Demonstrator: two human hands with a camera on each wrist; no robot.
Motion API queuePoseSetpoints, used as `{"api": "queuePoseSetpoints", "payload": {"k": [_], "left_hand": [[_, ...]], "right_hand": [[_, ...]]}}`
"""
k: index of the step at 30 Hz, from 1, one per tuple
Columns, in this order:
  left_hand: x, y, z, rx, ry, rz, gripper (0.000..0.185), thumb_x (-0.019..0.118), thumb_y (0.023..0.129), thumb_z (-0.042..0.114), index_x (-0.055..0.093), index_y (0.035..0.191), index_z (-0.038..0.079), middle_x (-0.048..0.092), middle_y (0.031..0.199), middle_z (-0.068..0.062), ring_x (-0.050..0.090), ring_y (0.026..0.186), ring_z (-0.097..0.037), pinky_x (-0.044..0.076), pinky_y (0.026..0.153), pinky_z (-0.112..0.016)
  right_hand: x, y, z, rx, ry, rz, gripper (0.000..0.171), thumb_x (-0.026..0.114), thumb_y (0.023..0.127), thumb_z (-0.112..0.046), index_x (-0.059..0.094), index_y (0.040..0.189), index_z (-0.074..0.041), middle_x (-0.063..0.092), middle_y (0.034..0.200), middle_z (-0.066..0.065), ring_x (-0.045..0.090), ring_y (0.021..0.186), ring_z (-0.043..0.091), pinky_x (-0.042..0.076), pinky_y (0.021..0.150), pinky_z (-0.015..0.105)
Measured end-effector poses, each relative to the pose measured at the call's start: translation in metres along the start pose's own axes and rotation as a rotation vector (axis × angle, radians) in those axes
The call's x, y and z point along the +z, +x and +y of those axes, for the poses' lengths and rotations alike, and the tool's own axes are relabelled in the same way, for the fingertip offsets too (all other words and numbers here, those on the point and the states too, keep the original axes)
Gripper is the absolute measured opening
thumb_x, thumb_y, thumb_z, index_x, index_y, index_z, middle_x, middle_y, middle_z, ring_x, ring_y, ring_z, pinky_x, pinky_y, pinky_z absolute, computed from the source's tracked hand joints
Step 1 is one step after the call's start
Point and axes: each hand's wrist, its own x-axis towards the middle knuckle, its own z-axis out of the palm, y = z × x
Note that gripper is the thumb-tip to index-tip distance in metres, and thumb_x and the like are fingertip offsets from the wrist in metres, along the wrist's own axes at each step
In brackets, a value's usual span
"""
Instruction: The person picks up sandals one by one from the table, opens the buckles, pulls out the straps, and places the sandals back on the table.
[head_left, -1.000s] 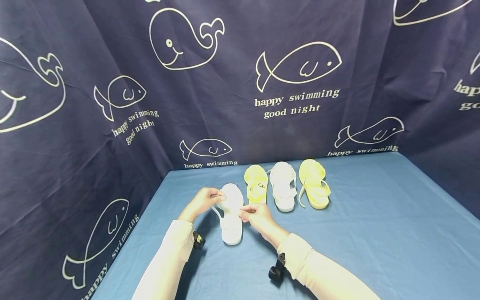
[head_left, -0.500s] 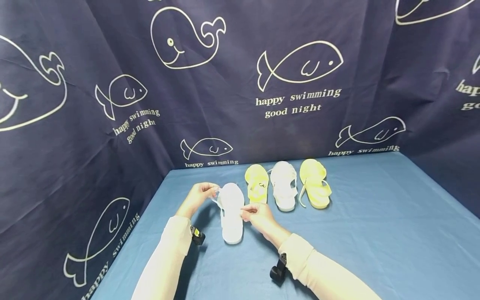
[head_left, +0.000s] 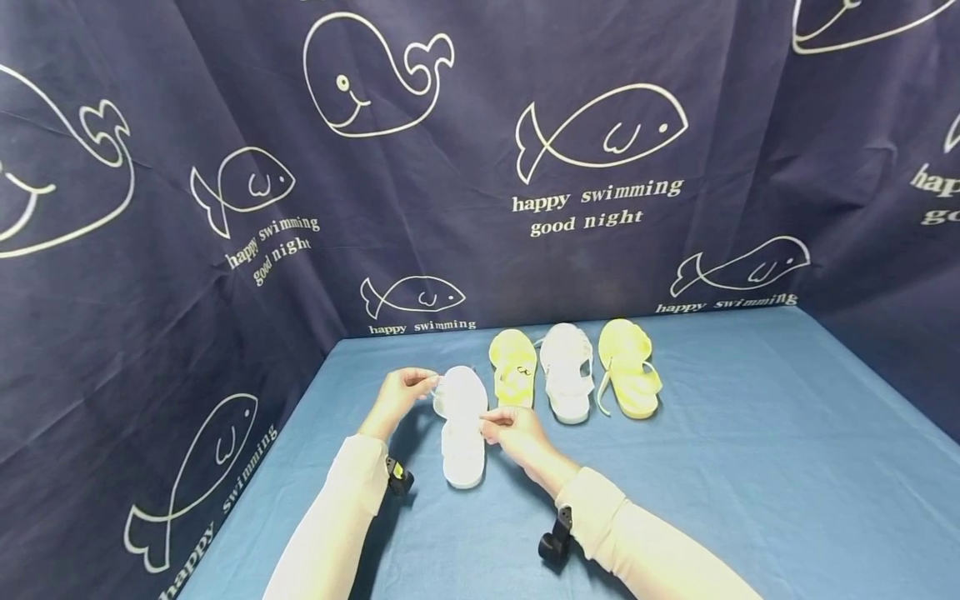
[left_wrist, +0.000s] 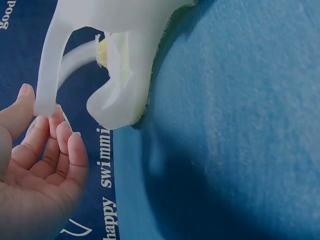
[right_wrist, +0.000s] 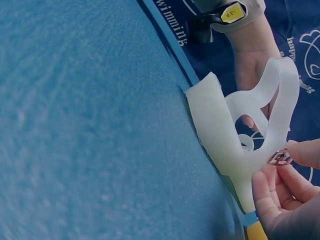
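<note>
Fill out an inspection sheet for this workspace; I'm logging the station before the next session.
Surface: blue cloth table, lightly wrinkled.
Job's things: white sandal near the front left, its strap lifted; a small metal buckle shows on the right side.
Clutter: yellow sandal, second white sandal and second yellow sandal in a row behind.
Grippers: left hand pinches the strap end; right hand pinches at the buckle.
Cables: nothing seen; a black camera sits on each wrist.
Surroundings: navy curtain printed with whales, fish and "happy swimming good night".
</note>
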Motion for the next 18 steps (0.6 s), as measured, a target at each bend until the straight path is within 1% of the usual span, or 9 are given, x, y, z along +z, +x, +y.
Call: {"api": "queuePoseSetpoints", "payload": {"k": [2,4,6,8,9,12,14,16,18], "left_hand": [[0.0,0.0,-0.002,-0.012,-0.005,-0.003,0.022,0.069,0.089,0.016,0.072,0.103,-0.002,0.074,0.095,-0.013,0.067,0.096,-0.033,0.057,0.076,-0.033],[-0.001,-0.001,-0.005,-0.026,-0.01,-0.003,0.023,0.068,0.09,0.016,0.072,0.104,-0.002,0.074,0.097,-0.013,0.067,0.098,-0.033,0.057,0.079,-0.035],[-0.001,-0.002,-0.006,-0.031,-0.011,-0.002,0.025,0.068,0.09,0.017,0.071,0.105,-0.002,0.074,0.098,-0.014,0.068,0.098,-0.032,0.057,0.079,-0.035],[-0.001,-0.003,-0.006,-0.039,-0.017,0.001,0.025,0.068,0.09,0.017,0.071,0.105,-0.002,0.074,0.099,-0.015,0.068,0.097,-0.03,0.057,0.078,-0.032],[-0.002,-0.004,-0.007,-0.035,-0.017,0.003,0.025,0.068,0.09,0.017,0.071,0.105,-0.002,0.073,0.099,-0.015,0.068,0.097,-0.03,0.057,0.077,-0.03],[-0.002,-0.004,-0.008,-0.034,-0.021,0.005,0.026,0.068,0.09,0.017,0.071,0.106,-0.003,0.073,0.099,-0.015,0.068,0.096,-0.031,0.056,0.075,-0.027],[-0.002,-0.004,-0.009,-0.035,-0.02,0.009,0.025,0.068,0.09,0.017,0.071,0.106,-0.003,0.073,0.099,-0.015,0.068,0.095,-0.028,0.056,0.075,-0.027],[-0.002,-0.005,-0.009,-0.036,-0.017,0.013,0.026,0.068,0.09,0.017,0.071,0.106,-0.003,0.073,0.1,-0.015,0.068,0.093,-0.026,0.056,0.076,-0.027],[-0.002,-0.006,-0.009,-0.039,-0.02,0.02,0.025,0.068,0.09,0.016,0.07,0.106,-0.004,0.073,0.1,-0.015,0.068,0.093,-0.026,0.056,0.076,-0.028]], "right_hand": [[0.001,-0.001,0.0,-0.015,-0.002,0.007,0.019,0.065,0.085,0.002,0.068,0.102,0.011,0.072,0.085,0.019,0.066,0.072,0.019,0.058,0.071,0.034],[0.002,-0.007,-0.009,-0.022,-0.006,0.012,0.019,0.064,0.085,0.004,0.067,0.101,0.013,0.071,0.086,0.022,0.066,0.073,0.024,0.058,0.074,0.04],[0.002,-0.011,-0.017,-0.027,-0.012,0.018,0.019,0.062,0.085,0.006,0.066,0.101,0.015,0.07,0.086,0.026,0.066,0.074,0.029,0.057,0.076,0.045],[0.003,-0.012,-0.019,-0.023,-0.012,0.026,0.019,0.062,0.085,0.007,0.066,0.101,0.016,0.069,0.087,0.027,0.066,0.075,0.03,0.056,0.077,0.048],[0.003,-0.012,-0.019,-0.019,-0.011,0.026,0.019,0.062,0.085,0.007,0.066,0.101,0.015,0.069,0.087,0.026,0.066,0.074,0.029,0.057,0.077,0.047],[0.003,-0.003,-0.006,-0.015,-0.002,0.032,0.019,0.064,0.084,0.004,0.068,0.1,0.012,0.071,0.085,0.022,0.065,0.07,0.022,0.058,0.074,0.041],[0.003,-0.001,-0.002,-0.012,0.0,0.03,0.019,0.066,0.084,0.002,0.068,0.1,0.011,0.071,0.084,0.019,0.064,0.068,0.016,0.057,0.071,0.035],[0.003,-0.001,0.0,-0.012,-0.003,0.026,0.019,0.066,0.083,0.002,0.068,0.1,0.01,0.071,0.083,0.017,0.063,0.067,0.013,0.057,0.069,0.031],[0.002,0.0,0.0,-0.005,0.002,0.025,0.018,0.066,0.083,0.002,0.069,0.1,0.009,0.072,0.083,0.016,0.063,0.067,0.012,0.057,0.068,0.029]]}}
